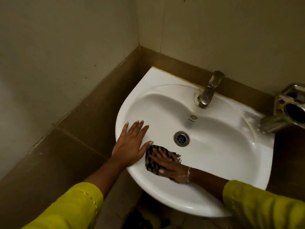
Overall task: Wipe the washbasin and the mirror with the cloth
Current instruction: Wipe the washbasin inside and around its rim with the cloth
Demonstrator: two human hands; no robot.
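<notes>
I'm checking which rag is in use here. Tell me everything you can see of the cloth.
The cloth is a small, dark rag with lighter stripes and a frayed edge. It lies spread on the inner front slope of the white washbasin, near the drain. The right hand presses flat on it; the left hand rests beside it, thumb at its edge.

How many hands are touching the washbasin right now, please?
2: the left hand lies flat on the washbasin left rim; the right hand presses the cloth against the front inner slope.
</notes>
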